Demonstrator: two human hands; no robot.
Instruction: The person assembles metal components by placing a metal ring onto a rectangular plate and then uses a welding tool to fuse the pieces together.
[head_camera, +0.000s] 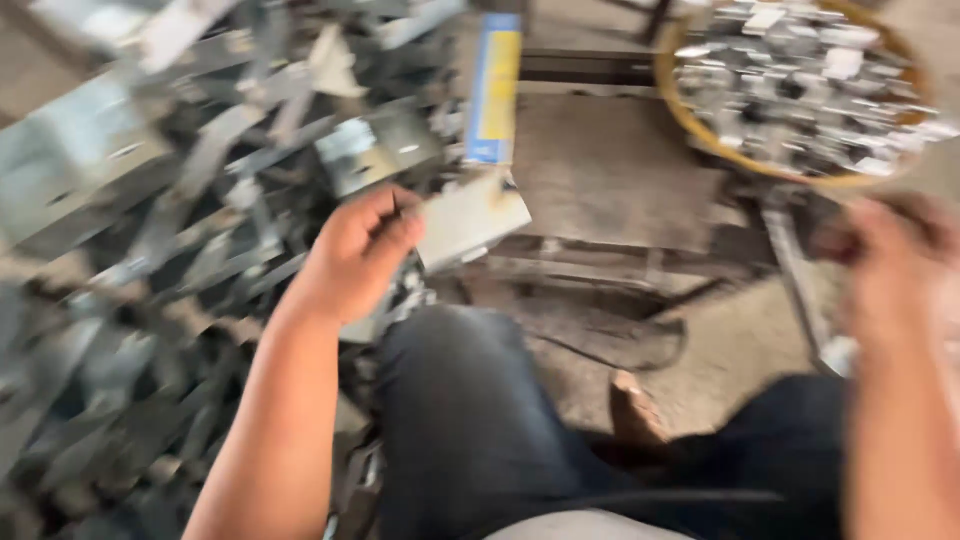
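Head view's pretty blurry, but the left hand (358, 258) is pinching a flat metal plate (470, 218) just right of the scrap pile (150, 250). Right hand (885, 270), below the round basket (690, 120), is too smeared to read its fingers. I'd grip that plate by its flat faces, off the sharp edges.

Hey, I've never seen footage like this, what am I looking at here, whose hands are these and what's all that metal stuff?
This is one picture from a camera worn on a person's head, looking down at their own lap and hands. It is blurred. The left hand grips a flat metal plate at the edge of a big pile of metal strips on the left. The right hand is at the right edge, too smeared to tell whether it holds anything. At top right, a round yellow-rimmed basket holds small metal pieces. The person's legs in dark trousers fill the bottom.
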